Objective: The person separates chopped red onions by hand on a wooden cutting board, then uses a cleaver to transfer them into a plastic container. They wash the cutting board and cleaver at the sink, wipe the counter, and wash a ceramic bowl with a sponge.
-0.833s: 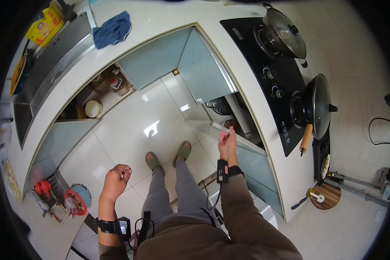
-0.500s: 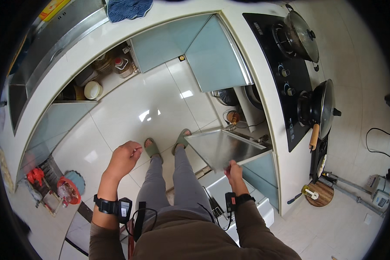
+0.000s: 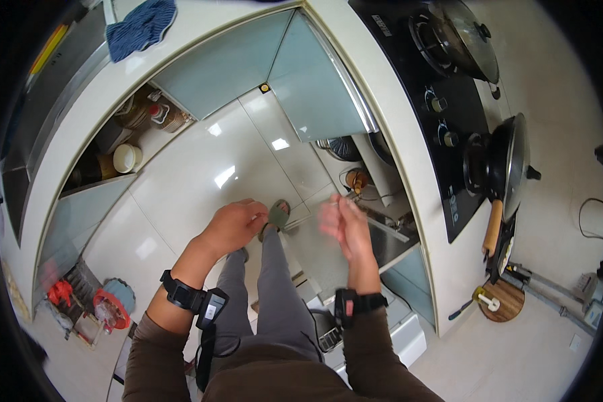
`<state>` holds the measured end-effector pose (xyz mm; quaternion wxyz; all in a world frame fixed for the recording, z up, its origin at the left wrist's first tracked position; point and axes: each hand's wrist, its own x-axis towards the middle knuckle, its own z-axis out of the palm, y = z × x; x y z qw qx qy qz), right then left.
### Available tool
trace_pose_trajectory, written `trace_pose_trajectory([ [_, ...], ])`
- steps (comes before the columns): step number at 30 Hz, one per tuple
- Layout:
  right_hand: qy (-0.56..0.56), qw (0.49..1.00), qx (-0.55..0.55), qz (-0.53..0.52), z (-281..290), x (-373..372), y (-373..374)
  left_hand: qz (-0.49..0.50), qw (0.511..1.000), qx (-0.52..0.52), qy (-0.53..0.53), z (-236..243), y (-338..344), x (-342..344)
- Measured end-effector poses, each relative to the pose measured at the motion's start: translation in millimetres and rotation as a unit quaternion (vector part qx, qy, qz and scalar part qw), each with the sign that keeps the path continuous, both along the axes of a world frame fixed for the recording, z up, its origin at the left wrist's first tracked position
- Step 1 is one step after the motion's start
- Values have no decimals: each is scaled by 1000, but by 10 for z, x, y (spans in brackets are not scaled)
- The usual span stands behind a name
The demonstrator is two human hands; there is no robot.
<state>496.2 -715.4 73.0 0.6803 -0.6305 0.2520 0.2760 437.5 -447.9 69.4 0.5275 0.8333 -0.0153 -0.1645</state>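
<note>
- Door [image 3: 387, 249] just got let go: right grip [image 3: 348, 228] has been lifted off its edge, fingers blurry, loosely opened, nothing seen held.
- Door's been left swung out from under the stove [image 3: 415, 100], so the cabinet [image 3: 370, 161] can be reached into.
- Left grip [image 3: 233, 228] is curled near a slipper [image 3: 280, 213]; can't tell if anything's held.

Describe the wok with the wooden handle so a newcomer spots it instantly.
Find the black hob at the right of the picture. On it, the wok sits lower in the picture than another lidded pan. What sets the wok apart: its light wooden handle points down the picture, and none shows on the other pan.
</note>
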Motion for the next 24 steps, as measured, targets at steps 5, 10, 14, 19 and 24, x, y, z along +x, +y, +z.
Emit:
trace_pose_trajectory([
  [5,4,913,231,-337,-1006,1232,-282,20,995,-77,68,-178,-382,553],
  [10,33,844,235,-482,-1754,1815,-1013,58,945,-260,190,-648,-835,903],
  [14,21,871,322,-371,-2186,1972,-1492,57,914,-341,213,-1003,-1156,1126],
  [19,74,805,512,-291,-2554,2224,-1809,83,859,-444,242,-1157,-1429,1456],
  [24,-60,825,404,-390,-2828,2444,-1887,76,850,-450,264,-1273,-1710,1699],
])
